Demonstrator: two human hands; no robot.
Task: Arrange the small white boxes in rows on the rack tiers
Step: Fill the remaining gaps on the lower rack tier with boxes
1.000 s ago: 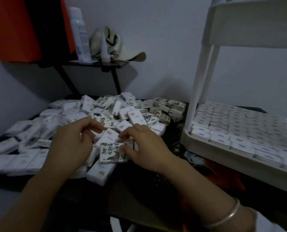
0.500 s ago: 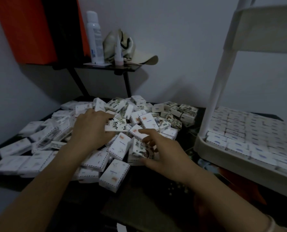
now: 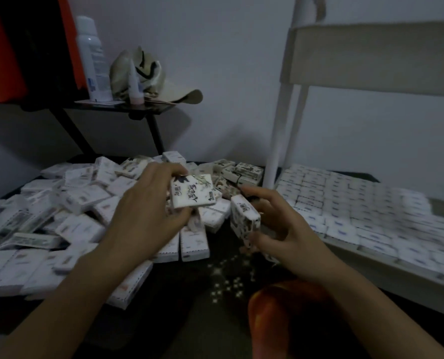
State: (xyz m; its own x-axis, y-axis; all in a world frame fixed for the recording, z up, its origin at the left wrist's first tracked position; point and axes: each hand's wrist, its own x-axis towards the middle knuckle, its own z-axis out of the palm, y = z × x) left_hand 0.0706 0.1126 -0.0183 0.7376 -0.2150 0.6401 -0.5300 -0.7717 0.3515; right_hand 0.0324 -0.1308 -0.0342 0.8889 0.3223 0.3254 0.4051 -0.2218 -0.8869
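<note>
Left of the rack (image 3: pixel 278 141), over the loose pile (image 3: pixel 80 203), the left hand (image 3: pixel 148 211) pinches a printed box (image 3: pixel 192 191) flat, and the right hand (image 3: pixel 288 229) grips a second box (image 3: pixel 244 221) on edge — best square both against the filled rows (image 3: pixel 358 203) on its lower tier (image 3: pixel 371 273).

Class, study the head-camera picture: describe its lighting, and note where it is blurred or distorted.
Head view: dim, bluish light, no glare; head view: the printed box in the left hand is fairly sharp, the second box in the right hand softer; rows on the rack tier smear towards the right edge; the rack post slants, probably lens distortion.
</note>
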